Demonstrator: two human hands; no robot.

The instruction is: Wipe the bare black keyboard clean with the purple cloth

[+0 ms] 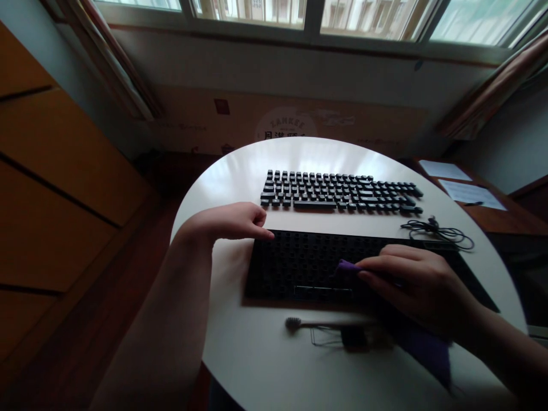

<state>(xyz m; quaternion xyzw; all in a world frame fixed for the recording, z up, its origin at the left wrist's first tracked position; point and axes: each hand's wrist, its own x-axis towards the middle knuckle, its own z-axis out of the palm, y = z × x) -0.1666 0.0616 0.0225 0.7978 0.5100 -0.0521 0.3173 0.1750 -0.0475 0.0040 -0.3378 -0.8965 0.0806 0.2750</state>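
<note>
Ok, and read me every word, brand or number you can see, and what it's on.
"ZANKEE", third letter uncertain: beige panel below the window.
"月满", apparently, cut off by the table; next characters unclear: same panel.
Too small or blurred: other panel lettering, print on the papers, any legends on the keycaps.

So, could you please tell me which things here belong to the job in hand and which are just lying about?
Seem to belong:
purple cloth, in the right hand
stripped keyboard, left hand at its edge
loose keycaps
brush
wire tool
perhaps the cable

Probably just lying about, on the side surface:
papers
pen
</note>
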